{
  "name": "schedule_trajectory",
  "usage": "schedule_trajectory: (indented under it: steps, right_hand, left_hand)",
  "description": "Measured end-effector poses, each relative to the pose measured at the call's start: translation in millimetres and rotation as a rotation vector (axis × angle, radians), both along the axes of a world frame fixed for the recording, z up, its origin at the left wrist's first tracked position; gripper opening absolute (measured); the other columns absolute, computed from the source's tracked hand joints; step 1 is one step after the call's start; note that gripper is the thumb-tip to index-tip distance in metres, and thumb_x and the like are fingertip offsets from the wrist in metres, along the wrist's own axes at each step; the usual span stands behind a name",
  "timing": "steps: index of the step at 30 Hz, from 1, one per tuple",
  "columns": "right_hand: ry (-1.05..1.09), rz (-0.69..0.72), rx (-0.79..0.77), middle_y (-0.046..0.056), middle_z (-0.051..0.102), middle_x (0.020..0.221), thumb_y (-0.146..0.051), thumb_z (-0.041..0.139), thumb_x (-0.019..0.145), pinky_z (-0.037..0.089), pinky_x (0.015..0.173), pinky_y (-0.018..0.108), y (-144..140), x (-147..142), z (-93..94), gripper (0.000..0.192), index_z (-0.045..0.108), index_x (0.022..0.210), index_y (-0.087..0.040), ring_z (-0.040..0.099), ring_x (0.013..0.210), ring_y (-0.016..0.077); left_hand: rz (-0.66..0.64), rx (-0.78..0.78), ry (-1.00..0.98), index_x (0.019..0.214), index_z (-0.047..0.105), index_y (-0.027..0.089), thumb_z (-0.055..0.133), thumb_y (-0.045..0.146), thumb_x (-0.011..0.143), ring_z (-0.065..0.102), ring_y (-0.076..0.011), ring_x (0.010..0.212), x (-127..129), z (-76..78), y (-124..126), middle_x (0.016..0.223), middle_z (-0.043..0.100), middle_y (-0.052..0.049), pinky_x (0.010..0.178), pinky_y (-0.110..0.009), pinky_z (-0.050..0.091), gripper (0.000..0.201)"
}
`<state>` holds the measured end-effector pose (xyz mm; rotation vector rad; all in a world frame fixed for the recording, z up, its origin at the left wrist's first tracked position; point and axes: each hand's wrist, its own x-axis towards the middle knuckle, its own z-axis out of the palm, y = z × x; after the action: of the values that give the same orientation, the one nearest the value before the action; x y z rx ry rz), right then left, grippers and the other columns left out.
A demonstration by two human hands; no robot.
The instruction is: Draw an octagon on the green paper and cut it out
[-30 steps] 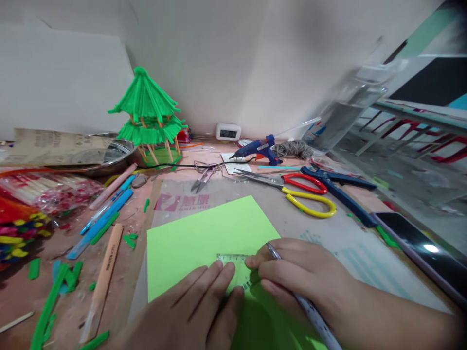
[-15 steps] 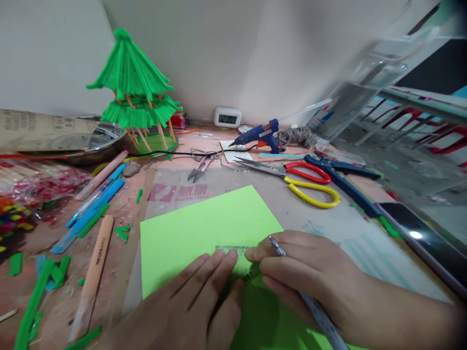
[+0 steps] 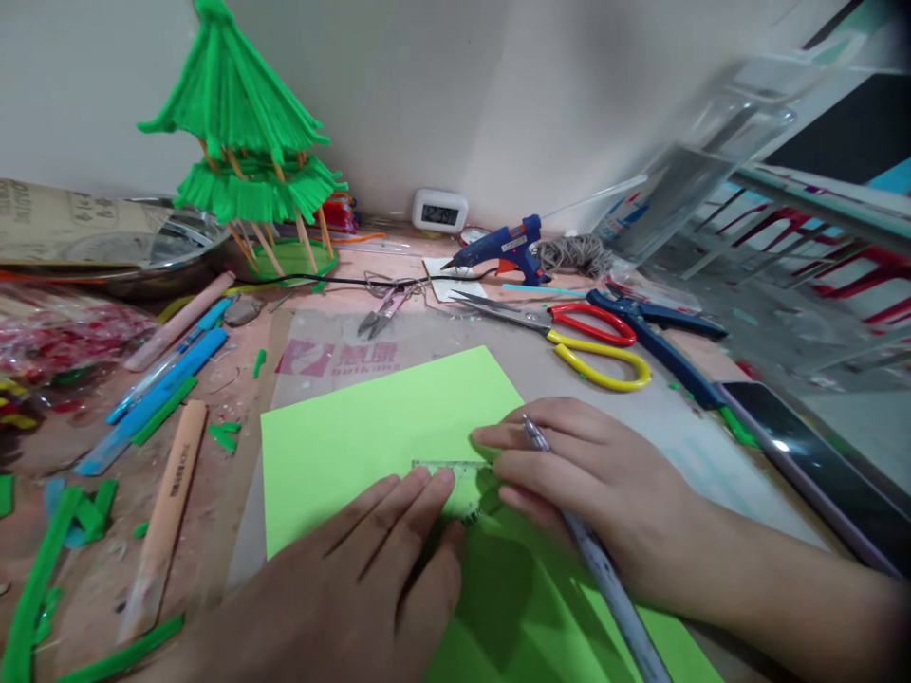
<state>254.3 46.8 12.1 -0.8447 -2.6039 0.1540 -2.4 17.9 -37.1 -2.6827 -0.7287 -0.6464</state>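
Observation:
Under both hands lies a sheet of bright green paper (image 3: pixel 384 408), with a short clear ruler (image 3: pixel 466 484) across it. My left hand (image 3: pixel 377 560) rests flat, its fingertips pressing the ruler down onto the sheet. A greyish pen (image 3: pixel 598 560) is held in my right hand (image 3: pixel 584 465), tucked between the fingers; its silvery end points forward and up, away from the paper. The fingertips of that hand are at the ruler's right end, which they partly hide.
Scissors (image 3: pixel 604 365), pliers (image 3: pixel 661 351), a blue glue gun (image 3: pixel 498 249) and a phone (image 3: pixel 811 465) lie beyond and right. A green-roofed pagoda model (image 3: pixel 242 114) stands at the back left. Markers (image 3: pixel 171 484) and green scraps (image 3: pixel 61 541) lie on the left, with a small digital clock (image 3: pixel 439 211) by the wall.
My right fingers have shifted slightly forward by the ruler's right end, the pen still in them. My left hand stays on the ruler. The whole view has tilted a little.

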Motion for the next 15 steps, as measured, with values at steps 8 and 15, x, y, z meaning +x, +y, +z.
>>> schedule_trajectory:
  steps: [8, 15]
  right_hand:
    - [-0.063, -0.002, -0.043, 0.013, 0.072, 0.134, -0.031, 0.052, 0.109, 0.046, 0.114, 0.055, 3.5, 0.6, -3.0, 0.020, 0.066, 0.111, -0.016, 0.057, 0.134, 0.0315]
    - [-0.022, 0.059, 0.054, 0.011, 0.080, 0.112, -0.027, 0.054, 0.108, 0.036, 0.126, 0.055, 2.1, 4.4, 3.0, 0.019, 0.068, 0.102, -0.016, 0.066, 0.125, 0.0254]
  left_hand:
    - [-0.007, 0.019, -0.012, 0.117, 0.061, 0.018, 0.027, 0.010, 0.106, 0.072, -0.0178, 0.109, 0.9, -5.9, 4.0, 0.119, 0.078, -0.007, 0.117, -0.032, 0.031, 0.037]
    - [-0.033, 0.036, 0.021, 0.119, 0.064, 0.018, 0.041, 0.013, 0.104, 0.070, -0.0174, 0.109, -1.2, -5.6, 3.7, 0.119, 0.077, -0.006, 0.111, -0.030, 0.037, 0.027]
